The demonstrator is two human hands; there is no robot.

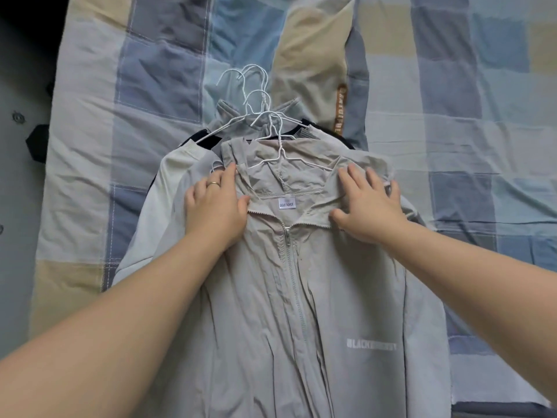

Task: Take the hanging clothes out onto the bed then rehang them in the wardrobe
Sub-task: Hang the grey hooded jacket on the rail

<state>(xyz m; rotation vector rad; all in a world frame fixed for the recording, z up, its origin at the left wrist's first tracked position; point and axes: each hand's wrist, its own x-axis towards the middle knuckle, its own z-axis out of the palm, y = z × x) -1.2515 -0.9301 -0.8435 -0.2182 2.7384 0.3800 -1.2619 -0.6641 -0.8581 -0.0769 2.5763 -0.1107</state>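
The bed (452, 146), covered by a patchwork quilt (156, 73), carries the stack of clothes (180, 176) along its middle, collars pointing to the far edge where a pillow (310, 49) lies. On top of the stack is a grey zip jacket (301, 312), spread front up and reaching to the near edge. The left hand (215, 203) rests on its left shoulder and the right hand (370, 203) on its right shoulder, both with fingers spread fairly flat on the cloth; whether the thumbs pinch the collar I cannot tell for sure. White wire hangers (256, 95) fan out beyond the collar, one threaded through the jacket's neck just above its label (286, 204). The laying-out step looks about done, with the jacket being settled or about to be lifted. Rehanging likely calls for taking the top hanger's hook alone, clear of the others.
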